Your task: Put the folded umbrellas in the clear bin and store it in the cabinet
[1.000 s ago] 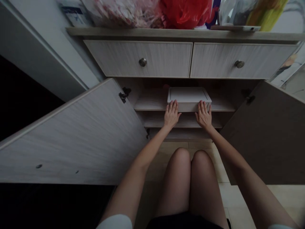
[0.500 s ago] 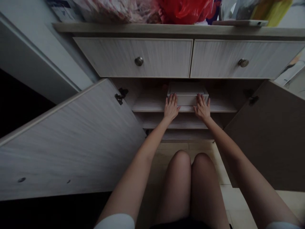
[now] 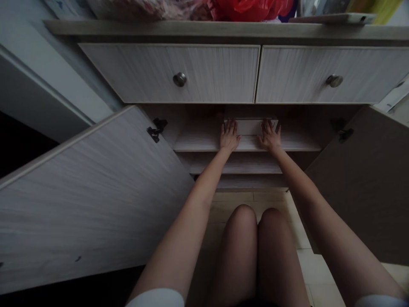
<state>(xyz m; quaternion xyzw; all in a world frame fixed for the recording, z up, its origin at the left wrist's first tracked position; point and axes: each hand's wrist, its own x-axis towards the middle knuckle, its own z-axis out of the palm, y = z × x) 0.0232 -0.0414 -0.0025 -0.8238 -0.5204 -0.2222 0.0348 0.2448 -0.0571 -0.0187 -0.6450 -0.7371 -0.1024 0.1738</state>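
A white box [image 3: 249, 127] sits on the top shelf [image 3: 194, 140] inside the open cabinet, its front face toward me. My left hand [image 3: 229, 135] lies against the left end of that face, fingers stretched out. At the right end, my right hand [image 3: 270, 134] presses flat in the same way, fingers extended. Neither hand is wrapped round the box. Most of the box's top and its back are hidden under the drawers and in shadow.
The left cabinet door [image 3: 96, 200] and right door [image 3: 364, 183] stand swung out on both sides. Above are two closed drawers with round knobs [image 3: 180, 79]. A red plastic bag [image 3: 252, 9] and a flat pale object [image 3: 335, 18] lie on the cabinet top. Lower shelves [image 3: 249, 163] sit beneath.
The box has slid deeper into the cabinet, with both hands moving in against its front. My view has shifted slightly closer to the cabinet.
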